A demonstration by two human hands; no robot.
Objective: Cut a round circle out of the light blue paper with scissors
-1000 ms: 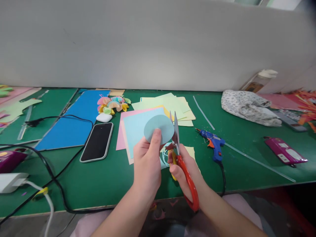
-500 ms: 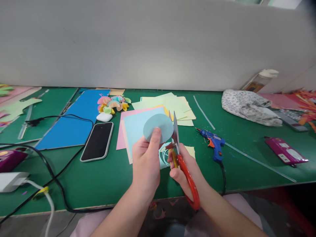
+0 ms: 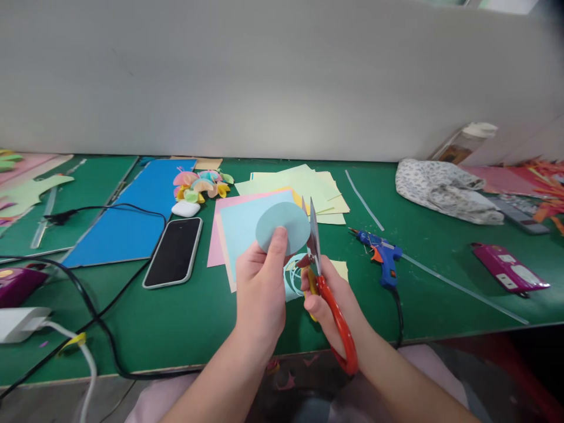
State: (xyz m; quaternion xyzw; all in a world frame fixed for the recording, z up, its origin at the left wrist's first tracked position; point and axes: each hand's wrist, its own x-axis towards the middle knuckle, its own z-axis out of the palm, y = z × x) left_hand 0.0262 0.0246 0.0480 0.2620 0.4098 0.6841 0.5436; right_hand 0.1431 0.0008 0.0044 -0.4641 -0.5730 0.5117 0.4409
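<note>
Between the thumb and fingers of my left hand [image 3: 263,273] is a pale blue paper oval [image 3: 291,226], held up over the stacked sheets. My right hand [image 3: 332,296] is wrapped round a pair of scissors [image 3: 337,317] with red handles. Their blades point away from me and are slightly parted, right beside the oval's right edge; whether they touch it I cannot tell. Thin curled blue paper strips [image 3: 292,281] lie below, between my hands. Under the oval are a light blue sheet [image 3: 235,223] and a pink sheet [image 3: 214,247].
Pale green and yellow sheets [image 3: 304,182] lie behind. To the right are a blue glue gun [image 3: 384,258] and a purple packet [image 3: 509,269]. A phone [image 3: 173,252], a white case [image 3: 185,208], paper flowers [image 3: 200,187], blue board [image 3: 132,217] and black cable [image 3: 92,305] are on the left.
Both hands stay almost where they were, with the oval and the scissors still held. The scissor blades have opened a little.
</note>
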